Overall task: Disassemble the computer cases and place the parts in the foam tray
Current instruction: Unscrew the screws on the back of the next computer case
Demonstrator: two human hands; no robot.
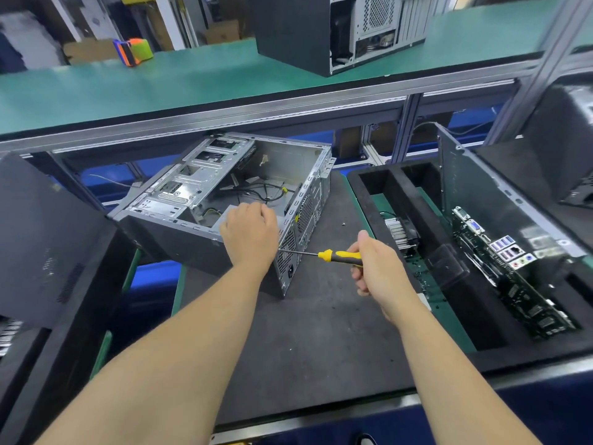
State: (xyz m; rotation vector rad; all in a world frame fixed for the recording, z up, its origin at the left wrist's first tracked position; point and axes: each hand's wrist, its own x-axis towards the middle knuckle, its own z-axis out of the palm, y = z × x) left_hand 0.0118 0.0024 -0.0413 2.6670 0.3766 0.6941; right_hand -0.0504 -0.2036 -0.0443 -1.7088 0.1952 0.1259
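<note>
Open computer case (224, 200) lies on its side on the grey mat, side panel off, loose cables visible inside, drive cage at the far left end. Person's left hand (249, 236) rests over the near rear corner of the case, fingers curled over what looks like the power supply block; whether it truly grips it I cannot tell for certain, but it reads as a steadying hold. Right hand (375, 264) is wrapped around the yellow-and-black screwdriver (333, 255), shaft pointing left, tip at the perforated rear panel just under the left hand. Judgement: the step is a rear-panel screw, probably one retaining the power supply. To do it well: keep the shaft square to the panel, press inward while turning so the tip does not cam out, and keep the left hand bearing down so the case does not slide. A small loose screw (343, 224) lies on the mat near the case. Foam tray (372, 200) stands to the right: a finned heatsink with fan (399, 234) sits in the left slot, a motherboard (500, 268) stands on edge in a slot further right; far pockets look dark and unfilled.
</note>
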